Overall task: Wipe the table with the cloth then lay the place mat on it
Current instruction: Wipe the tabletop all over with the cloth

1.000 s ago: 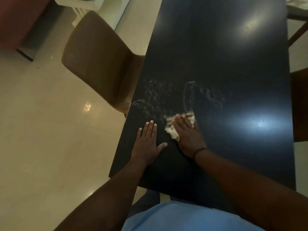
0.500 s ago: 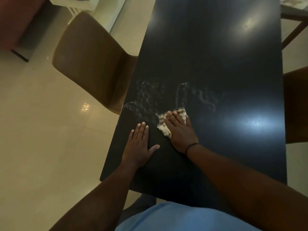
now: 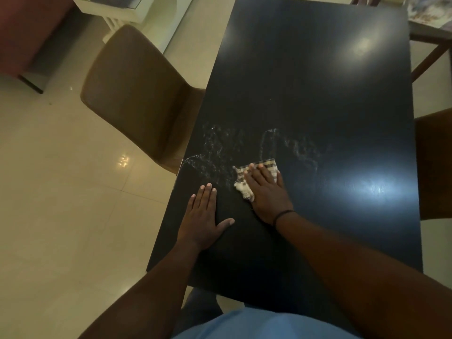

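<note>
Head view: a dark glossy desk [image 3: 318, 94] on a pale tiled floor [image 3: 61, 192] carries whitish smears [image 3: 220, 148] near its left edge. Two hands lie apart: the left hand [image 3: 203, 216] rests flat, fingers straight, on the bare top; the right hand [image 3: 265, 192] presses the one checked cloth [image 3: 244, 187] flat. One brown chair [image 3: 137, 94] stands at the desk's left side.

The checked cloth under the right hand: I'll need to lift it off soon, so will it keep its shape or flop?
The checked cloth will probably flop: it lies bunched and wrinkled under the right hand. It looks thin, so likely light. On the glossy black table it should slide easily when pushed.
</note>
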